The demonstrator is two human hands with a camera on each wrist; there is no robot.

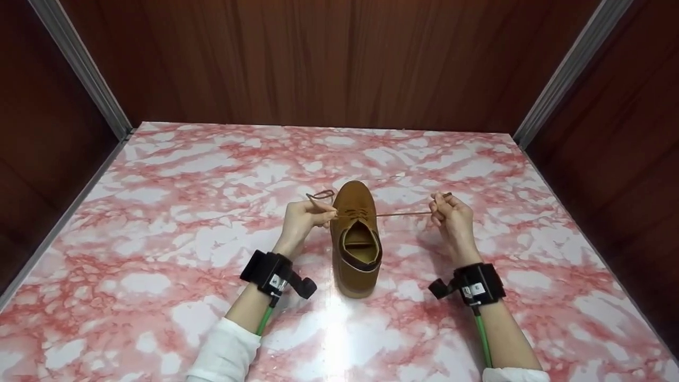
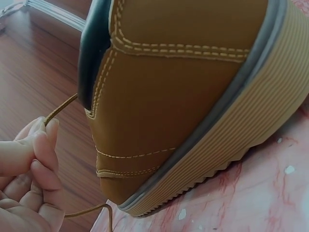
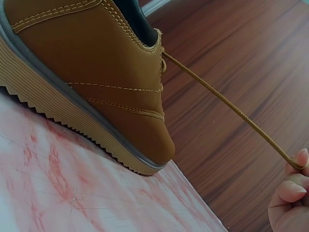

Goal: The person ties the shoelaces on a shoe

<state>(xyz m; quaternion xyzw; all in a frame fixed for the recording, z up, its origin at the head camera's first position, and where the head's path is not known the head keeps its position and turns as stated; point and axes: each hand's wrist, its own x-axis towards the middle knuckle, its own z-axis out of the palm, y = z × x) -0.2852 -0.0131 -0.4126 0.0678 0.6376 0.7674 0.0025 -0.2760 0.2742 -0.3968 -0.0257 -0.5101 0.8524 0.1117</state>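
Observation:
A brown lace-up shoe (image 1: 353, 199) stands upright on the table, its toe pointing away from me. Close by its left side, my left hand (image 1: 306, 218) pinches one end of the shoelace (image 2: 61, 107) between thumb and fingers, with a loose loop of lace beyond the fingertips. Farther out on the right, my right hand (image 1: 453, 216) pinches the other lace end, and that lace (image 3: 227, 101) runs straight and taut from the eyelets. The ridged tan sole (image 2: 231, 125) shows in the left wrist view. The right wrist view catches only part of the right hand's fingers.
The table (image 1: 175, 223) has a red and white marbled top. Dark wood panels (image 1: 318, 63) enclose it at the back and sides, with metal posts (image 1: 85, 69) in the corners. Each wrist wears a black camera band (image 1: 480, 284) with a green cable.

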